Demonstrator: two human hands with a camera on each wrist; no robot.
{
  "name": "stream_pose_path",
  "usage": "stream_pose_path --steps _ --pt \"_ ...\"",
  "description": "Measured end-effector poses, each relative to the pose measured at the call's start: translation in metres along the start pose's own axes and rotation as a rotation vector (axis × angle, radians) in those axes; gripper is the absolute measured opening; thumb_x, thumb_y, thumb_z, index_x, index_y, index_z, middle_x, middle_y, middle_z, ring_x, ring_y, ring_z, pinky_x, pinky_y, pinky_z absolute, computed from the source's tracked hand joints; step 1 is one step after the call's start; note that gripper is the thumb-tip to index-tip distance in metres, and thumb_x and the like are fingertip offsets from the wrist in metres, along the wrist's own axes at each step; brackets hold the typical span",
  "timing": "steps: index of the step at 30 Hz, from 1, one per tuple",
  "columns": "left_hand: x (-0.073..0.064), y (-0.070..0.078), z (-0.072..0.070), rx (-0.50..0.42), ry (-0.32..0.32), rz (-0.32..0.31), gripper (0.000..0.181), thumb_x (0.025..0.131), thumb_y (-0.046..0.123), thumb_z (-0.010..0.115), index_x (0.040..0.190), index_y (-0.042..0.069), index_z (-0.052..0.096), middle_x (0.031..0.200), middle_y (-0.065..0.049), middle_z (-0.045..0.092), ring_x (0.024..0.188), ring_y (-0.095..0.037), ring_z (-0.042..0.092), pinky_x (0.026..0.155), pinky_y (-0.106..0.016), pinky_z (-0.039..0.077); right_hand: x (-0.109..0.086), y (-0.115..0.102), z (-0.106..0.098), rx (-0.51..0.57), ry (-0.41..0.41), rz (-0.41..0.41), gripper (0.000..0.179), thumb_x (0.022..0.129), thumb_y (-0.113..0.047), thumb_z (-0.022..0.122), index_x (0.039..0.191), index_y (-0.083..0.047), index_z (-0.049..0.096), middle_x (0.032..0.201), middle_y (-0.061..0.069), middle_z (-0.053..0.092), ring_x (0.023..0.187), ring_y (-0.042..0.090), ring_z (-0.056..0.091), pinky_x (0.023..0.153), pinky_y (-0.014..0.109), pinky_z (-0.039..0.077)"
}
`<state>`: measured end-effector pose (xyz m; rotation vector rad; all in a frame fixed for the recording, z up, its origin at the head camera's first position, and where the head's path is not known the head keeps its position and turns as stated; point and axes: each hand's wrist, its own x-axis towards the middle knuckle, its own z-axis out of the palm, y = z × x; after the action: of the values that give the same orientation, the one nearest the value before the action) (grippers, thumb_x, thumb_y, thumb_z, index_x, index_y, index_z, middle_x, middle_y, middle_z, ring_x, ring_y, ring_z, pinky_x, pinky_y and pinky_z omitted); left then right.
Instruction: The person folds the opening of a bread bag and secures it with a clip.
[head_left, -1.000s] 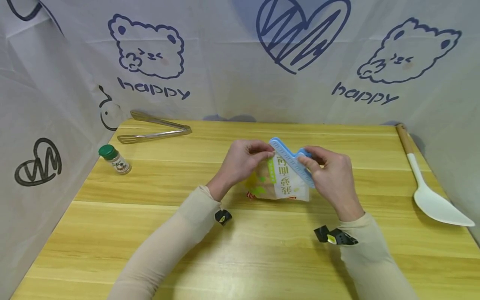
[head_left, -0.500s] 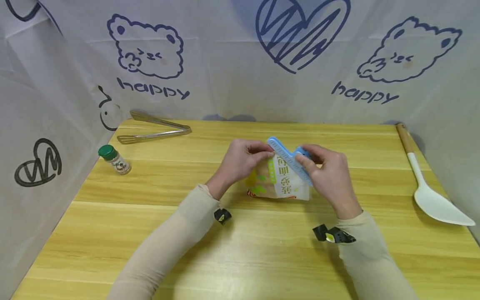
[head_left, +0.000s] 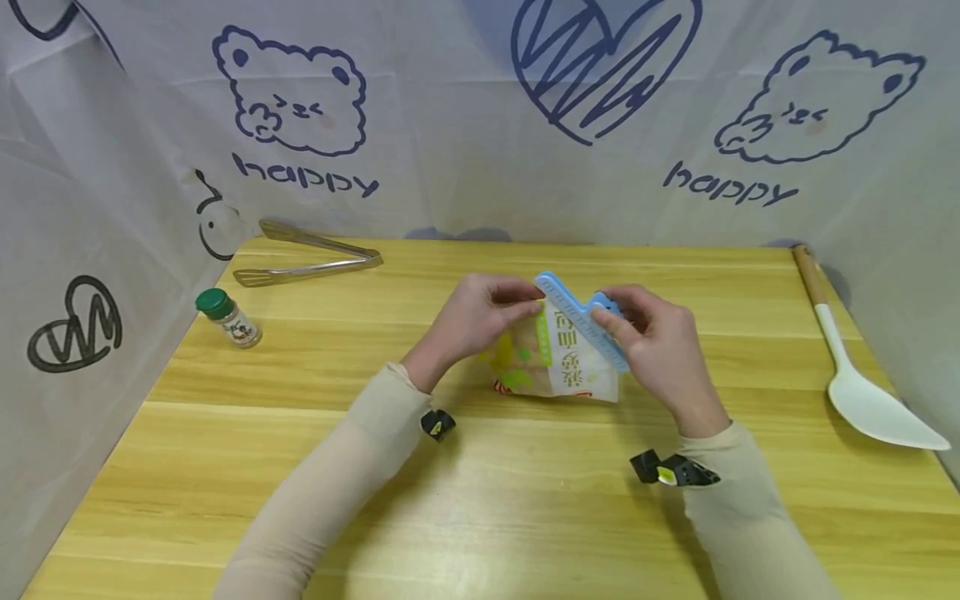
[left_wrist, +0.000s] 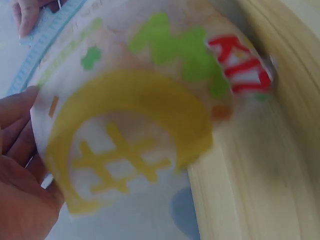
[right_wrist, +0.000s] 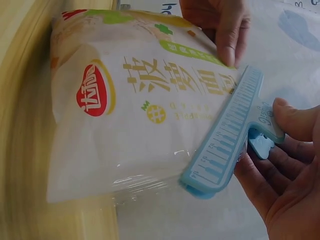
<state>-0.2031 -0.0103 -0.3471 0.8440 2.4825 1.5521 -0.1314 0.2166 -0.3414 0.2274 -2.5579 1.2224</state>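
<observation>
A white plastic bread packet [head_left: 573, 367] with yellow and green print is held up above the table by both hands. My left hand [head_left: 480, 318] pinches its upper corner between thumb and fingers. Along the packet's upper edge lies a light blue bag clip [right_wrist: 222, 137] with a piano-key pattern. My right hand [head_left: 660, 350] grips the clip's handle, thumb on the near side and fingers behind. In the right wrist view the clip crosses the packet's edge, close to the left fingertips. How firmly its bars bite is hidden.
Metal tongs [head_left: 322, 268] lie at the back left of the wooden table [head_left: 480, 517]. A green-capped seasoning jar [head_left: 238, 327] stands near the left edge. A white spatula-like turner [head_left: 873, 404] with a wooden handle lies along the right edge. A printed cloth [head_left: 450, 125] hangs behind.
The clip and right hand have shifted slightly left, and the clip's handle end is a little lower. My left hand has moved slightly left, still pinching the packet.
</observation>
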Motion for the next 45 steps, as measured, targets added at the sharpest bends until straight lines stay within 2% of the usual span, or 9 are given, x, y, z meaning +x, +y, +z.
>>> stream_pose_path --steps 7,12,16,20,25,29,33,39,45 --pt "-0.007 -0.021 -0.021 0.152 -0.035 -0.016 0.021 0.092 0.029 0.072 0.106 0.013 0.075 0.106 0.004 0.070 0.108 -0.013 0.059 0.093 -0.038 0.045 -0.001 0.005 -0.002 0.001 0.015 0.019 0.027 0.097 -0.022 0.065 0.116 -0.003 0.068 0.093 0.008 0.068 0.073 0.020 0.058 0.059 0.023 0.047" --pt "-0.010 -0.034 -0.030 0.061 -0.044 -0.019 0.030 0.092 0.022 0.073 0.118 0.008 0.069 0.108 0.002 0.070 0.104 -0.014 0.061 0.091 -0.039 0.046 -0.002 0.008 -0.004 -0.001 0.017 0.040 0.028 0.098 -0.023 0.064 0.117 -0.004 0.068 0.091 0.008 0.067 0.072 0.020 0.057 0.057 0.023 0.046" --pt "-0.011 -0.040 -0.032 -0.014 -0.040 -0.017 0.024 0.091 0.017 0.074 0.112 0.007 0.071 0.105 0.001 0.070 0.093 -0.016 0.062 0.081 -0.034 0.049 -0.003 0.010 -0.004 0.011 0.011 0.063 0.030 0.098 -0.025 0.065 0.119 -0.004 0.068 0.094 0.008 0.067 0.077 0.020 0.058 0.062 0.021 0.048" --pt "-0.012 -0.041 -0.032 -0.024 -0.024 0.001 0.015 0.090 0.017 0.074 0.101 0.008 0.075 0.099 0.000 0.071 0.087 -0.016 0.062 0.076 -0.033 0.050 -0.003 0.013 -0.005 0.028 0.018 0.065 0.030 0.097 -0.022 0.066 0.119 -0.002 0.068 0.096 0.008 0.066 0.084 0.018 0.060 0.069 0.018 0.051" --pt "-0.013 -0.037 -0.035 -0.032 -0.002 0.016 0.009 0.090 0.014 0.074 0.095 0.007 0.076 0.092 0.001 0.072 0.077 -0.017 0.062 0.068 -0.032 0.049 0.001 0.015 -0.005 0.053 0.029 0.044 0.029 0.096 -0.018 0.067 0.117 0.002 0.067 0.093 0.009 0.065 0.084 0.019 0.060 0.065 0.019 0.052" --pt "-0.014 -0.034 -0.038 -0.014 -0.014 0.002 0.008 0.091 0.012 0.073 0.093 0.006 0.077 0.088 0.000 0.071 0.072 -0.019 0.059 0.064 -0.032 0.048 0.005 0.017 -0.004 0.142 -0.033 0.086 0.033 0.097 -0.020 0.066 0.119 0.005 0.065 0.097 0.013 0.064 0.087 0.022 0.060 0.068 0.026 0.056" --pt "-0.010 -0.037 -0.040 0.023 -0.049 -0.043 0.010 0.092 0.013 0.071 0.093 0.005 0.077 0.087 -0.001 0.071 0.073 -0.019 0.057 0.064 -0.033 0.047 0.010 0.026 0.002 0.228 -0.120 0.178 0.039 0.097 -0.023 0.065 0.123 0.006 0.062 0.106 0.016 0.063 0.091 0.025 0.061 0.073 0.034 0.056" --pt "0.001 -0.052 -0.042 0.003 -0.108 -0.151 0.013 0.094 0.016 0.069 0.097 0.005 0.076 0.090 -0.004 0.070 0.076 -0.021 0.058 0.070 -0.040 0.051 0.020 0.039 0.011 0.294 -0.188 0.312 0.043 0.097 -0.025 0.065 0.127 0.006 0.058 0.115 0.019 0.060 0.098 0.028 0.059 0.077 0.035 0.056" --pt "0.011 -0.060 -0.041 0.022 -0.116 -0.208 0.015 0.094 0.018 0.070 0.099 0.006 0.076 0.094 -0.004 0.070 0.078 -0.021 0.059 0.070 -0.037 0.051 0.029 0.049 0.018 0.298 -0.216 0.356 0.042 0.098 -0.024 0.064 0.127 0.006 0.058 0.116 0.020 0.059 0.098 0.028 0.060 0.077 0.035 0.056"
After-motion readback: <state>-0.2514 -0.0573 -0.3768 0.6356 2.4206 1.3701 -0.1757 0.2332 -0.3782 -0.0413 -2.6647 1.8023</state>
